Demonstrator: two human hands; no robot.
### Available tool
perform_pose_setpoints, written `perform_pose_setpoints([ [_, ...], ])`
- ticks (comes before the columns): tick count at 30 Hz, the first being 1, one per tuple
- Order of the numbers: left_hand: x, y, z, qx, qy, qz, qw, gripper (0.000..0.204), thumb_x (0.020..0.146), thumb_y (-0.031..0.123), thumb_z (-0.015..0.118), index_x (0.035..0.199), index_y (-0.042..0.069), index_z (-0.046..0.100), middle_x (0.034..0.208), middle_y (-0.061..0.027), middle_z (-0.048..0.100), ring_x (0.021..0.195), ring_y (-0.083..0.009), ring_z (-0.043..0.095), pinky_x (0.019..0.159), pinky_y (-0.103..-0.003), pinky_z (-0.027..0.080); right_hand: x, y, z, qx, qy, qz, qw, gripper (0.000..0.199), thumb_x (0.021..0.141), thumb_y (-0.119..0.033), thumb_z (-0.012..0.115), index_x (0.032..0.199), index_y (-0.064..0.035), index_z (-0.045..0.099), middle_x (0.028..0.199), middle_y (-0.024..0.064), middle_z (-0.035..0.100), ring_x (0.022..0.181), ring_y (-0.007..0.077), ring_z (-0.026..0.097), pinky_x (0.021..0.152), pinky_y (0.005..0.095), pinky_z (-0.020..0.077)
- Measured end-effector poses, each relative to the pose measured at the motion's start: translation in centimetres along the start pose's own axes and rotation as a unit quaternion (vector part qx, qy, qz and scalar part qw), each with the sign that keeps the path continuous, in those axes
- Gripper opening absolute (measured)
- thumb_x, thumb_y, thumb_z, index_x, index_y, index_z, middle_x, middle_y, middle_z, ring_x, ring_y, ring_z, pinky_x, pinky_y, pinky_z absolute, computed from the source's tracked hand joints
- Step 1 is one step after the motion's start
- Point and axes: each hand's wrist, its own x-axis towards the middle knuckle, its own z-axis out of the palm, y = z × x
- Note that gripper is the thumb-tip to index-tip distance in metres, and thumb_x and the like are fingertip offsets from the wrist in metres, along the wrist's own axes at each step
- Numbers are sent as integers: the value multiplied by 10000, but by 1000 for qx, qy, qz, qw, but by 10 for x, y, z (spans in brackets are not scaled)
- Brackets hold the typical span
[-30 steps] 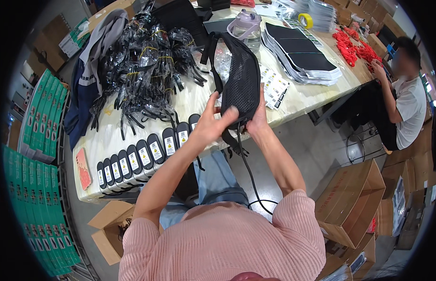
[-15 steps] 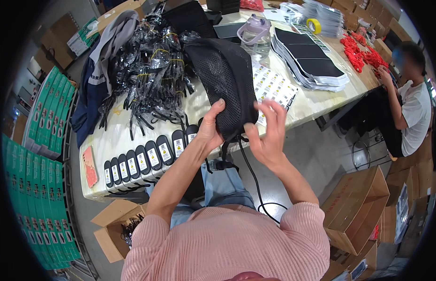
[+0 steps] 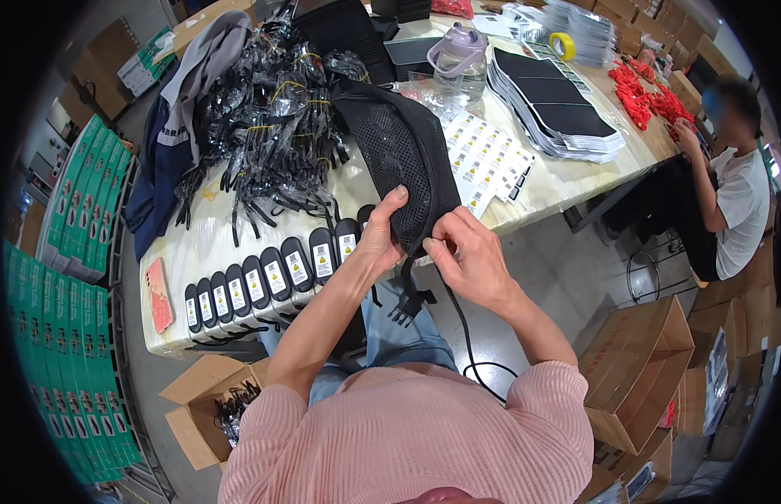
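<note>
A long black mesh-fabric piece (image 3: 399,139), shaped like a padded belt or pouch, is held up over the table's front edge. My left hand (image 3: 380,231) grips its lower left side, thumb on the mesh and fingers behind. At its lower right corner my right hand (image 3: 466,256) is closed, pinching the fabric edge. Below hangs a short black strap with a plastic buckle (image 3: 414,307). A thin black cable (image 3: 462,323) runs down from there toward the floor; its upper end is hidden by my hands. Several black oval devices (image 3: 275,275) with white labels lie in a row left of my left hand.
Bagged black cables (image 3: 277,126) are heaped at the back left beside a jacket (image 3: 176,134). Label sheets (image 3: 483,164), a clear bottle (image 3: 458,63) and stacked black-and-white sheets (image 3: 554,109) lie rightward. A pink phone (image 3: 158,294) sits at the left edge. Another person (image 3: 731,193) sits right.
My right hand has moved down and left from open fingers to a pinch on the fabric's lower corner. The buckle strap now hangs lower and more visibly.
</note>
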Motion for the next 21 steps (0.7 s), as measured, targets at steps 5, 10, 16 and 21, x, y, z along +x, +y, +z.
perform_pose_setpoints([
  [5,-1,-1,-6,12,13,5,1000,542,798,328,603,1194,-15,469,1117,-143,576,979,-239,597,894,-367,485,10,2,-14,-180,-52,-154,970,114,717,-76,645,765,-66,542,665,45,456,557,203,506,517,324,388],
  [10,-7,-2,-8,17,12,-1,1000,543,780,296,612,1194,-23,466,1095,-139,585,968,-230,602,878,-356,497,25,1,-30,-305,19,-259,916,105,708,-83,641,752,-92,547,626,28,440,545,180,502,504,306,355],
  [16,-9,-7,-5,65,7,3,998,605,732,312,646,1196,-31,460,1067,-128,591,931,-213,611,846,-338,509,56,22,-39,-286,84,-278,913,91,709,-75,635,750,-91,555,612,35,467,529,186,495,494,304,344],
  [21,-13,-7,-2,104,6,-8,995,641,705,327,664,1200,-25,458,1040,-114,597,909,-196,613,823,-321,515,111,50,-41,-263,107,-252,925,68,753,-103,626,773,-78,567,648,64,518,566,245,530,510,335,380],
])
